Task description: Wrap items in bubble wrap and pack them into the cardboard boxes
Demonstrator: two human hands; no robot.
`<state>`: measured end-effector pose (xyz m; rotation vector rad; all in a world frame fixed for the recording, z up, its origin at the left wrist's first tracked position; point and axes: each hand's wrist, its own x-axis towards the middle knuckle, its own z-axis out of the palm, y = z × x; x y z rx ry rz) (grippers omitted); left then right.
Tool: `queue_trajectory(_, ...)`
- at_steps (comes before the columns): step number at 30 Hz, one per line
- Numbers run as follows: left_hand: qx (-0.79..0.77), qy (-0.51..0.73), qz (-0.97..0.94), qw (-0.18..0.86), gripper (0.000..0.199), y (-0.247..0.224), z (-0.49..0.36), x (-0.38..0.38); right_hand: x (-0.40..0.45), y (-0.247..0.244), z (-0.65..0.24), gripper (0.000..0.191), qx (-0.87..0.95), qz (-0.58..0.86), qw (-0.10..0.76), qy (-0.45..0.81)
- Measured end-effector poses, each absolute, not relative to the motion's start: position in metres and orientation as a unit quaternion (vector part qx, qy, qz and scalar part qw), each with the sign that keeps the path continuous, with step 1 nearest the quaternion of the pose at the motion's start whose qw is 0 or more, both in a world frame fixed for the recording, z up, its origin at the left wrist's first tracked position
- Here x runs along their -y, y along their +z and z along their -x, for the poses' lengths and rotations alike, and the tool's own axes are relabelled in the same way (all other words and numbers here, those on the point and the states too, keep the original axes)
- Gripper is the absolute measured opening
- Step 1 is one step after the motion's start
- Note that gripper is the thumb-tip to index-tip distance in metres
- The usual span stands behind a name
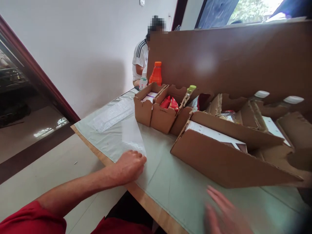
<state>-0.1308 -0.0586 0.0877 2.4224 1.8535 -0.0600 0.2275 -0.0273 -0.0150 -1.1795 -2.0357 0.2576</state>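
Observation:
My left hand is closed at the table's near edge, its fingers curled over the near end of a strip of clear bubble wrap. The strip lies on the table, its far end reaching toward the cardboard boxes. Beyond it, a wider sheet of bubble wrap lies flat. My right hand, blurred by motion, is over the table at the lower right. Its thumb and fingers are apart, with nothing visible between them. A long cardboard box holding a white packet stands just past that hand.
Smaller cardboard bins stand in a row, some with red packets. An orange bottle and a clear bottle stand behind them. A tall cardboard panel borders the back. A person in white sits beyond.

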Motion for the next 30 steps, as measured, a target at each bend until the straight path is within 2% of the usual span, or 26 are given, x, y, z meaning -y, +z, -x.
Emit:
queue_trajectory(3, -0.526, -0.031, -0.847, 0.07, 0.009, 0.078, 0.1, 0.074, 0.039, 0.003, -0.161, 0.049, 0.892, 0.306, 0.331, 0.036)
queue_trajectory(7, -0.447, -0.022, -0.89, 0.087, 0.009, 0.067, 0.078, 0.101, 0.029, 0.019, -0.115, 0.066, 0.941, 0.258, 0.216, 0.043)
queue_trajectory(9, -0.432, -0.009, -0.896, 0.099, 0.009, 0.063, 0.074, 0.113, 0.025, 0.022, -0.109, 0.068, 0.953, 0.241, 0.17, 0.068)
queue_trajectory(11, -0.436, 0.006, -0.893, 0.113, 0.009, 0.062, 0.075, 0.12, 0.025, 0.022, -0.108, 0.062, 0.959, 0.228, 0.137, 0.095)
queue_trajectory(14, -0.453, 0.012, -0.879, 0.15, 0.011, 0.065, 0.082, 0.125, 0.03, 0.022, -0.111, 0.05, 0.956, 0.233, 0.124, 0.126)
queue_trajectory(16, -0.46, 0.022, -0.868, 0.189, 0.012, 0.068, 0.089, 0.127, 0.033, 0.023, -0.113, 0.048, 0.948, 0.243, 0.14, 0.148)
queue_trajectory(19, -0.477, 0.049, -0.84, 0.254, 0.011, 0.074, 0.098, 0.128, 0.037, 0.034, -0.119, 0.057, 0.94, 0.249, 0.156, 0.175)
queue_trajectory(24, -0.497, 0.078, -0.766, 0.4, 0.012, 0.093, 0.108, 0.115, 0.057, 0.058, -0.121, 0.081, 0.941, 0.205, 0.099, 0.252)
queue_trajectory(26, -0.476, 0.086, -0.74, 0.468, 0.013, 0.101, 0.113, 0.101, 0.067, 0.056, -0.115, 0.07, 0.928, 0.199, 0.108, 0.296)
queue_trajectory(28, -0.465, 0.117, -0.711, 0.514, 0.01, 0.105, 0.121, 0.088, 0.071, 0.047, -0.106, 0.046, 0.895, 0.25, 0.157, 0.334)
queue_trajectory(30, -0.492, 0.193, -0.657, 0.538, 0.022, 0.103, 0.133, 0.079, 0.071, 0.034, -0.095, 0.03, 0.834, 0.337, 0.227, 0.374)
